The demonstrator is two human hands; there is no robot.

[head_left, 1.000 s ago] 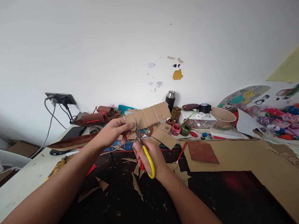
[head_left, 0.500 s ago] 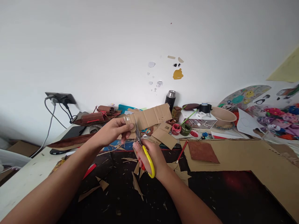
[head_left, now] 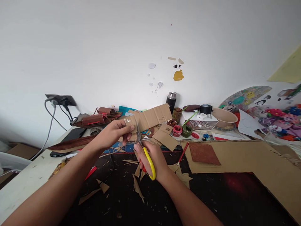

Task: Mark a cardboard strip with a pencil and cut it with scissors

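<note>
Scissors (head_left: 139, 140), one; cardboard strip (head_left: 154, 117), one

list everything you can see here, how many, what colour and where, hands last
cardboard strip: one, brown, centre, against the scissor blades
scissors: one, yellow and red handles, centre
cardboard scraps: several, brown, front centre
red stick: one, red, right of centre
painted piece: one, reddish brown, on large cardboard
large cardboard: one, brown, right
paint pots: at least two, red and green, back centre
flask: one, black and silver, back
bowl: one, beige, back right
socket panel: one, dark, left wall
wall cut-outs: several, mixed colours, upper centre
other clutter: too jumbled to count
left hand: one, bare, pinching the strip
right hand: one, bare, gripping the scissors
</note>
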